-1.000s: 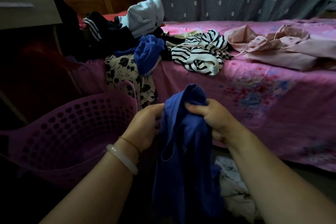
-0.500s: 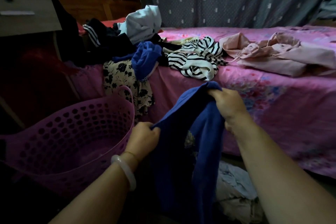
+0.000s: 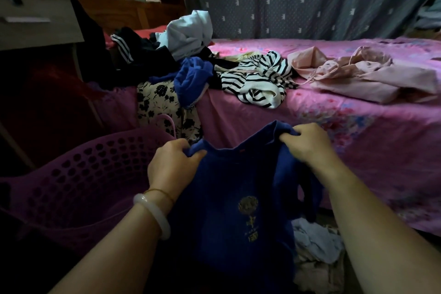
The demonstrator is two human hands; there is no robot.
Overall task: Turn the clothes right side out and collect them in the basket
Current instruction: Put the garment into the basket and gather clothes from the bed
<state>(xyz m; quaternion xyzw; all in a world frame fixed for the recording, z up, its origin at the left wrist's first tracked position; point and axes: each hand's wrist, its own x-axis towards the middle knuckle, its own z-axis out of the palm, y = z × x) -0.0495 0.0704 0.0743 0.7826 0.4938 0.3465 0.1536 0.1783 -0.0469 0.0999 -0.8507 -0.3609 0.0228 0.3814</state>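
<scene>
Blue shirt hangs spread before us, gold print facing us, our left hand and right hand each pinching a top corner. Beside it at left sits the purple basket; behind, the pink bed with its clothes pile.

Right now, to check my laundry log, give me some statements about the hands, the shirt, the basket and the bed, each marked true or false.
1. The left hand and right hand both grip the dark blue shirt with a gold print. True.
2. The perforated purple plastic basket stands on the person's right. False: it stands on their left.
3. The black-and-white striped knit top lies in the basket. False: it lies on the pink floral bedsheet.
4. A pale pink garment lies on the bedsheet, right of the striped top. True.
</scene>
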